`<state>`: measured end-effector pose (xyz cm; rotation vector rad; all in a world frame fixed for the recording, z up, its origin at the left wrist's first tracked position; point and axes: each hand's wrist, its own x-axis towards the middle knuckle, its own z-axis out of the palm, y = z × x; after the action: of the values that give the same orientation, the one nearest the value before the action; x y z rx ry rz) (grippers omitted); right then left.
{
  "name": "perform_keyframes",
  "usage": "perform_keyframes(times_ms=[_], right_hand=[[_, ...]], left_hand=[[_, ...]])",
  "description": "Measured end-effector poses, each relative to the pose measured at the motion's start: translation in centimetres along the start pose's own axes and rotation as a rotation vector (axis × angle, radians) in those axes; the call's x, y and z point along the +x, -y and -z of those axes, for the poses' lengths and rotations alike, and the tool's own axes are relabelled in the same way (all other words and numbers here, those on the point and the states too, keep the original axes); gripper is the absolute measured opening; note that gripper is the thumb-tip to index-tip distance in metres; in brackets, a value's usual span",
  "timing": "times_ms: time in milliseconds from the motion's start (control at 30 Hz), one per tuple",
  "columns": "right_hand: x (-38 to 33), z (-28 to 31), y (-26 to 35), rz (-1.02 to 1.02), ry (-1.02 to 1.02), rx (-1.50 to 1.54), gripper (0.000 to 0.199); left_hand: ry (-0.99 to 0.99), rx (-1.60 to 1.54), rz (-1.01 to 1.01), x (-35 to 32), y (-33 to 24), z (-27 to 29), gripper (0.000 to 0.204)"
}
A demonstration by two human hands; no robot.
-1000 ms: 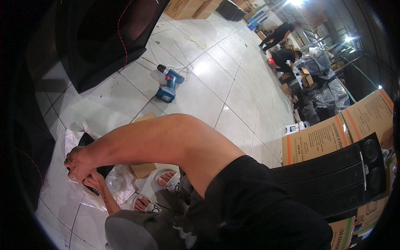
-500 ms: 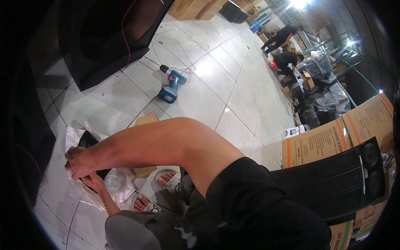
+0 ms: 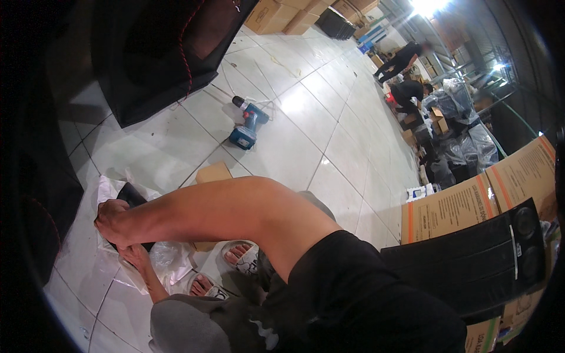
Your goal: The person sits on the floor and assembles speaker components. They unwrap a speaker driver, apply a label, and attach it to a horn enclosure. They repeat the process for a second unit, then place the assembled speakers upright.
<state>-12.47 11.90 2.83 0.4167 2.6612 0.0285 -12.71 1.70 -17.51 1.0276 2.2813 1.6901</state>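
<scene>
My right arm reaches across to the far left, where my right hand (image 3: 113, 222) is closed with its fingers curled down. Just below it, my left hand (image 3: 136, 256) is closed as well, its fingertips tucked against the right hand. Whatever the two hands grip is hidden between them. Under and beside them lies a smooth black piece (image 3: 130, 193), mostly covered by my right hand and wrist. It rests on a crumpled white plastic sheet (image 3: 107, 186) on the floor, with a clear plastic bag (image 3: 165, 256) alongside.
A blue cordless drill (image 3: 249, 125) lies on the tiled floor beyond my arm. Black cabinets (image 3: 159, 76) with a red wire stand at the left. A cardboard box (image 3: 213, 174) sits behind my forearm. At right are a long black speaker (image 3: 465, 259) and cartons (image 3: 450, 203). Two people work farther back.
The view has shifted slightly, so the scene sits a little lower and to the right. My hands stay together over the black piece, the right hand turned slightly.
</scene>
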Motion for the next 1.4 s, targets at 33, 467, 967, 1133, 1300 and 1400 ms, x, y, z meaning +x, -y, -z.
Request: perform_keyframes(times_ms=[33,467,967,1133,1300,1400], right_hand=[[0.3,-0.3,0.3,-0.048,-0.037,0.038,0.031],[0.4,0.8,-2.2,0.183,0.005,0.173,0.041],[-5.4,4.8,-6.0,0.375,-0.012,0.235,0.083],[-7.2,5.8,-9.8,0.308,0.019,0.328,0.088],[-9.8,5.2,-13.5,0.242,0.021,0.470,0.092],[-11.1,4.4,-14.7,0.086,0.044,0.510,0.094]], left_hand=[[0.021,0.054,0.089,0.0,0.0,0.0,0.044],[-0.060,-0.094,0.042,0.1,-1.9,-0.1,0.047],[0.135,0.303,-0.224,2.5,-8.0,1.5,0.064],[0.155,0.287,-0.264,3.9,-11.6,2.6,0.064],[0.303,0.390,-0.382,5.5,-14.6,2.5,0.056],[0.379,0.539,-0.466,6.0,-16.0,1.8,0.052]])
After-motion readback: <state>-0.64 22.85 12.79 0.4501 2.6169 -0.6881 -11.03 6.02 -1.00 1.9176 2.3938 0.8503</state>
